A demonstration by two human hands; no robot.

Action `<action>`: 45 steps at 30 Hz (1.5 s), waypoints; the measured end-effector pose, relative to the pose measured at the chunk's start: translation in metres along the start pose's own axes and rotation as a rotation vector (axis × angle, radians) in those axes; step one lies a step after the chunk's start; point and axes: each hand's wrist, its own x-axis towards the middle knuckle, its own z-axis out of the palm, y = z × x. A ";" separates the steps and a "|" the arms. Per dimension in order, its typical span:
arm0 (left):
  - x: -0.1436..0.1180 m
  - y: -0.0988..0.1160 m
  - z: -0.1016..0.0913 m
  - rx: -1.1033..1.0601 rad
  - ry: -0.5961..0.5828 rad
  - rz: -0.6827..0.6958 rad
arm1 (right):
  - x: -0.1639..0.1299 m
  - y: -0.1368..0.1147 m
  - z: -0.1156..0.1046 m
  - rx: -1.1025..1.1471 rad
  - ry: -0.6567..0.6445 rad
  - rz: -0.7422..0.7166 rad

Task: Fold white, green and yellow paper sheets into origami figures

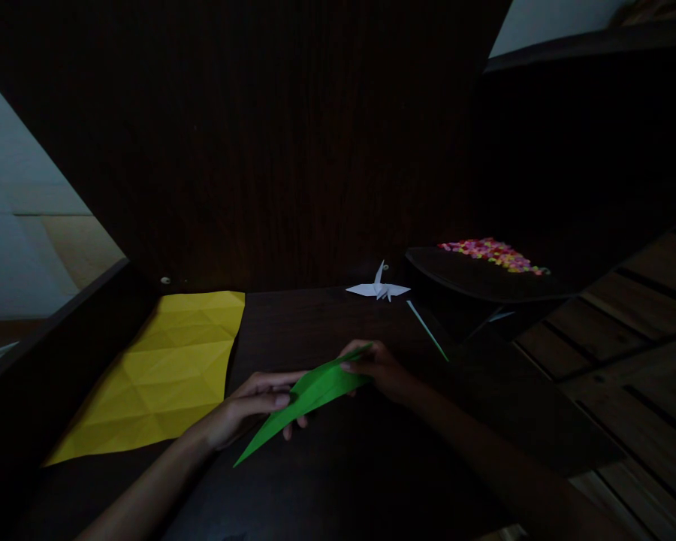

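Note:
A folded sheet of green paper (315,387) is held between both hands, tilted, its long point reaching down to the left. My left hand (253,409) grips it near the middle, thumb on top and fingers underneath. At the upper right end, my right hand (380,368) pinches the paper between thumb and fingers. Some fingertips are hidden behind the paper. Beyond the hands, a white origami crane (378,290) stands on the dark wooden surface (293,323). To the left lies a creased yellow sheet of paper (163,368), spread out.
A thin white and green strip (427,329) lies right of the crane. Several small pink, red and yellow pieces (496,254) are heaped on a curved dark shelf (445,270). A dark upright panel (293,150) stands behind, and a raised edge (56,323) borders the left side.

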 end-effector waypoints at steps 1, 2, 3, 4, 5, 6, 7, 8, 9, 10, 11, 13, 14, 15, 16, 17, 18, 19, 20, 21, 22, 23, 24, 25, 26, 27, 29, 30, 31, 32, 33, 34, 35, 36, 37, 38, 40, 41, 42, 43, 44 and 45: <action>0.001 -0.002 0.001 -0.026 0.016 -0.023 | -0.001 0.001 0.001 -0.003 -0.010 -0.001; 0.003 -0.004 0.001 -0.050 0.033 -0.051 | -0.001 0.001 0.001 -0.010 -0.023 -0.001; 0.004 -0.006 0.002 -0.066 0.049 -0.083 | -0.002 0.001 0.002 -0.021 -0.037 0.001; 0.005 -0.008 0.002 -0.070 0.066 -0.115 | -0.003 0.001 0.003 -0.034 -0.050 0.003; 0.006 -0.010 0.002 -0.065 0.078 -0.146 | -0.003 0.000 0.004 -0.047 -0.060 0.006; 0.006 -0.011 0.003 -0.052 0.083 -0.175 | -0.004 -0.001 0.005 -0.057 -0.067 0.010; 0.006 -0.012 0.003 -0.033 0.087 -0.200 | -0.005 -0.002 0.006 -0.065 -0.072 0.013; 0.006 -0.012 0.004 -0.017 0.089 -0.219 | -0.005 -0.002 0.007 -0.070 -0.074 0.017; 0.005 -0.013 0.005 -0.008 0.087 -0.233 | -0.006 -0.003 0.008 -0.074 -0.073 0.021; 0.005 -0.013 0.006 -0.004 0.080 -0.242 | -0.006 -0.004 0.009 -0.078 -0.070 0.025; 0.005 -0.013 0.007 -0.004 0.074 -0.247 | -0.006 -0.004 0.009 -0.084 -0.068 0.028; 0.004 -0.014 0.008 -0.013 0.063 -0.253 | -0.006 -0.004 0.010 -0.086 -0.072 0.023; 0.004 -0.015 0.009 -0.015 0.057 -0.260 | -0.006 -0.004 0.010 -0.083 -0.079 0.018; 0.004 -0.015 0.009 -0.014 0.052 -0.266 | -0.006 -0.003 0.010 -0.076 -0.087 0.015; 0.004 -0.016 0.010 -0.010 0.047 -0.272 | -0.006 -0.003 0.010 -0.064 -0.094 0.013; 0.004 -0.016 0.010 -0.004 0.043 -0.275 | -0.006 -0.002 0.010 -0.049 -0.098 0.014; 0.005 -0.016 0.011 0.005 0.040 -0.273 | -0.006 -0.002 0.009 -0.032 -0.101 0.014; 0.005 -0.016 0.011 0.017 0.039 -0.267 | -0.005 -0.001 0.009 -0.016 -0.101 0.014; 0.005 -0.016 0.011 0.030 0.038 -0.259 | -0.005 0.000 0.009 -0.003 -0.098 0.011; 0.005 -0.016 0.012 0.046 0.037 -0.252 | -0.005 0.000 0.009 0.005 -0.095 0.007; 0.005 -0.016 0.012 0.064 0.036 -0.246 | -0.005 0.001 0.009 0.007 -0.092 0.003; 0.006 -0.016 0.012 0.082 0.036 -0.243 | -0.005 0.002 0.009 0.004 -0.088 0.001; 0.006 -0.016 0.012 0.099 0.040 -0.244 | -0.004 0.003 0.008 0.000 -0.082 0.003; 0.006 -0.017 0.013 0.117 0.046 -0.245 | -0.004 0.004 0.008 -0.003 -0.075 0.008; 0.006 -0.017 0.013 0.133 0.052 -0.247 | -0.003 0.004 0.008 -0.001 -0.069 0.013; 0.006 -0.018 0.013 0.146 0.059 -0.249 | -0.003 0.005 0.007 0.004 -0.065 0.019; 0.006 -0.019 0.013 0.166 0.076 -0.253 | -0.002 0.004 0.008 0.025 -0.056 0.028; 0.006 -0.020 0.013 0.175 0.085 -0.253 | -0.002 0.004 0.008 0.040 -0.056 0.034; 0.006 -0.021 0.013 0.183 0.098 -0.249 | -0.001 0.003 0.008 0.058 -0.056 0.041; 0.006 -0.021 0.013 0.190 0.113 -0.244 | -0.001 0.001 0.009 0.077 -0.056 0.050; 0.006 -0.022 0.012 0.195 0.127 -0.237 | -0.001 0.000 0.009 0.096 -0.055 0.060; 0.006 -0.022 0.012 0.199 0.135 -0.229 | -0.001 -0.002 0.010 0.114 -0.052 0.071; 0.006 -0.022 0.011 0.199 0.141 -0.219 | 0.000 -0.003 0.010 0.131 -0.048 0.080; 0.007 -0.022 0.011 0.194 0.148 -0.208 | 0.000 -0.004 0.010 0.147 -0.038 0.085; 0.007 -0.022 0.011 0.190 0.153 -0.198 | 0.000 -0.005 0.010 0.164 -0.024 0.087; 0.007 -0.022 0.011 0.188 0.161 -0.185 | 0.000 -0.006 0.010 0.183 -0.011 0.085; 0.008 -0.020 0.012 0.180 0.195 -0.162 | 0.000 -0.007 0.009 0.232 -0.001 0.080; 0.009 -0.019 0.013 0.174 0.217 -0.154 | 0.000 -0.007 0.008 0.258 -0.009 0.084; 0.009 -0.018 0.014 0.165 0.242 -0.147 | 0.000 -0.006 0.007 0.286 -0.024 0.091; 0.010 -0.017 0.015 0.150 0.268 -0.138 | -0.001 -0.006 0.007 0.310 -0.042 0.097; 0.010 -0.017 0.017 0.133 0.290 -0.128 | -0.001 -0.005 0.007 0.329 -0.054 0.096; 0.011 -0.016 0.018 0.116 0.306 -0.115 | -0.001 -0.005 0.007 0.339 -0.063 0.090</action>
